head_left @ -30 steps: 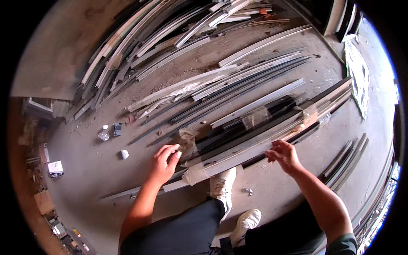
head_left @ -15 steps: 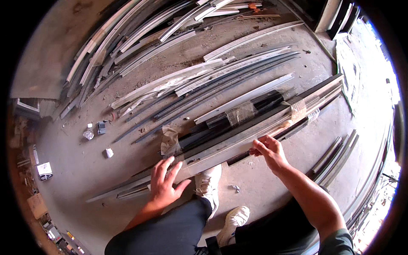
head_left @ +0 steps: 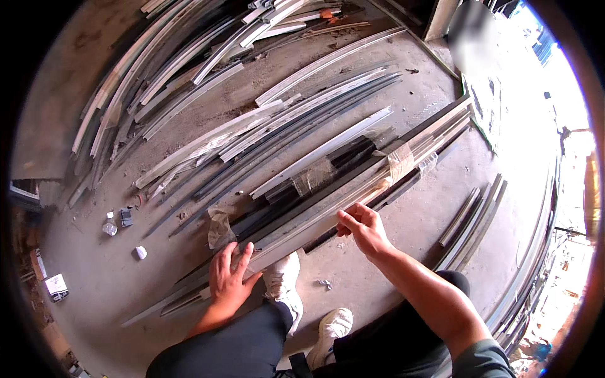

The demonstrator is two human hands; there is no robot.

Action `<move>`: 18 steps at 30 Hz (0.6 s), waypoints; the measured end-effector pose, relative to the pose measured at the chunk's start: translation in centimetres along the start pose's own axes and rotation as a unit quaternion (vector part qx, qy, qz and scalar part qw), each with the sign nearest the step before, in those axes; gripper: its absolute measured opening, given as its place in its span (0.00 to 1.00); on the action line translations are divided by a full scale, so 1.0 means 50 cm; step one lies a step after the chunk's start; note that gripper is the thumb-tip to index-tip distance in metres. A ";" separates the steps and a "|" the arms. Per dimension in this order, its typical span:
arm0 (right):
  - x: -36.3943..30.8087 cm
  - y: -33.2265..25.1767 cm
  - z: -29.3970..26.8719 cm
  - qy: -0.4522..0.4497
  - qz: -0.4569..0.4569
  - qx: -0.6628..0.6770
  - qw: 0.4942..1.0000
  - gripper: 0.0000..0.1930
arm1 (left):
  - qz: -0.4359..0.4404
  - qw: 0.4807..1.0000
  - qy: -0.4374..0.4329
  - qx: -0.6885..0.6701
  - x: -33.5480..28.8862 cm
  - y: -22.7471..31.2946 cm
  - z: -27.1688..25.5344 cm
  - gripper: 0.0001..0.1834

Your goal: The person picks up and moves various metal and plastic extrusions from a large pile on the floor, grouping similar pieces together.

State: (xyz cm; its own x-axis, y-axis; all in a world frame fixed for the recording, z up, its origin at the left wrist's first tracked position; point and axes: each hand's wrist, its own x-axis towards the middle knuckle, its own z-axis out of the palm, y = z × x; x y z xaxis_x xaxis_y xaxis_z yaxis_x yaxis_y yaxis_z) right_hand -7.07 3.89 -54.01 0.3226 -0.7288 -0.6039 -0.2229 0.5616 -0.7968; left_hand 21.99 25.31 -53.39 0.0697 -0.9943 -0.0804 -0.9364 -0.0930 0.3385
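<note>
A bundle of long profile strips (head_left: 293, 232), dark along its far side and pale along its near side, runs diagonally before me. My left hand (head_left: 230, 281) lies against its near-left end, palm down and fingers spread. My right hand (head_left: 365, 230) is at the bundle's near edge, fingers curled and thumb closed toward the forefinger. Whatever it may pinch is hidden or too small to make out. Brown tape (head_left: 400, 162) wraps the bundle's far part. Black strips (head_left: 343, 155) bound with clear tape lie along its far side.
Several loose strips (head_left: 302, 120) lie beyond the bundle, with a larger heap (head_left: 189, 57) at the far left. More strips (head_left: 474, 217) lie on the right. A clear bottle (head_left: 109, 225) stands left. My white shoe (head_left: 283, 283) is beside the bundle. A blurred person (head_left: 472, 38) is far right.
The view has swung right, so the scene sits further left in the picture. A blurred person now shows at the far right. Both hands stay about the same beside the bundle.
</note>
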 end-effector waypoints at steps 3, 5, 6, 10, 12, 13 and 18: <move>0.003 -0.005 0.008 0.000 0.002 0.011 1.000 0.13 | 0.008 1.000 0.012 -0.001 -0.002 -0.003 -0.001 0.47; 0.009 0.003 -0.002 0.009 -0.004 -0.006 1.000 0.13 | 0.010 1.000 0.023 -0.010 0.002 -0.001 -0.002 0.46; 0.010 0.001 -0.003 0.010 -0.006 -0.009 1.000 0.13 | 0.011 1.000 0.019 -0.018 0.003 -0.004 -0.001 0.46; 0.010 -0.003 0.003 0.010 -0.011 -0.021 1.000 0.13 | 0.014 1.000 0.016 -0.017 -0.005 -0.011 0.000 0.45; 0.009 0.004 0.002 0.007 -0.017 -0.016 1.000 0.13 | 0.013 0.999 0.027 -0.026 -0.004 -0.010 0.001 0.45; 0.008 0.005 0.004 0.007 -0.020 -0.014 1.000 0.13 | 0.014 0.998 0.040 -0.042 -0.005 -0.009 -0.005 0.41; 0.007 0.012 0.003 0.000 -0.031 -0.006 1.000 0.15 | 0.097 0.987 0.095 -0.085 0.008 -0.024 -0.008 0.26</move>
State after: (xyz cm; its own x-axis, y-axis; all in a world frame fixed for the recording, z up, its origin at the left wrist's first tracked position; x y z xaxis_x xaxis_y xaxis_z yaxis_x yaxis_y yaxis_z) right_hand -6.97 4.03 -54.71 0.3354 -0.7620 -0.5540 -0.2133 0.5113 -0.8325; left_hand 23.30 24.98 -53.47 -0.0265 -0.9846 0.1727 -0.8686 0.1082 0.4836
